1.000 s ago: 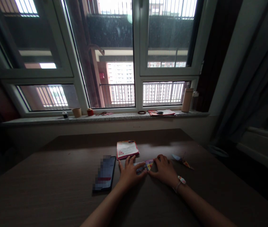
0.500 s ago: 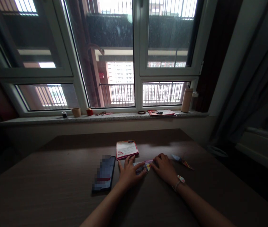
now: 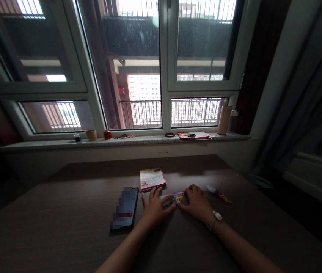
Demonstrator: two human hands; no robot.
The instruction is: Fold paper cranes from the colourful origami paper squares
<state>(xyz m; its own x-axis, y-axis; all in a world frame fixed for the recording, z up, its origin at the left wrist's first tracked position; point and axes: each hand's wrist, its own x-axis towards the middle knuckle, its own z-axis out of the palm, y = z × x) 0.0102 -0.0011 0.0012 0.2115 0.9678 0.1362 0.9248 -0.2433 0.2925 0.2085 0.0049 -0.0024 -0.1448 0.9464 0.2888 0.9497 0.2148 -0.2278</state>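
A small, colourful printed paper [image 3: 178, 198] lies flat on the table between my two hands. My left hand [image 3: 155, 206] rests over its left part with fingers spread, the thumb and forefinger touching the sheet. At the paper's right end is my right hand [image 3: 197, 201]; its fingers are bent together, and its thumb and forefinger pinch the end. The fingers cover much of the sheet, so its full shape is hidden. A bracelet with a pale charm [image 3: 217, 215] circles my right wrist.
A phone [image 3: 126, 208] lies left of my left hand. Beyond it sits a stack of red-edged cards [image 3: 152, 179]. To the right is a colourful scrap [image 3: 219, 194]. The windowsill [image 3: 149, 140] bears a cup [image 3: 91, 135], a thread spool [image 3: 107, 134], scissors [image 3: 191, 135] on papers and a bottle [image 3: 224, 120].
My right thumb has slid slightly left and nearer to me along the paper, and more of its yellow-and-red print shows. My left hand has barely moved.
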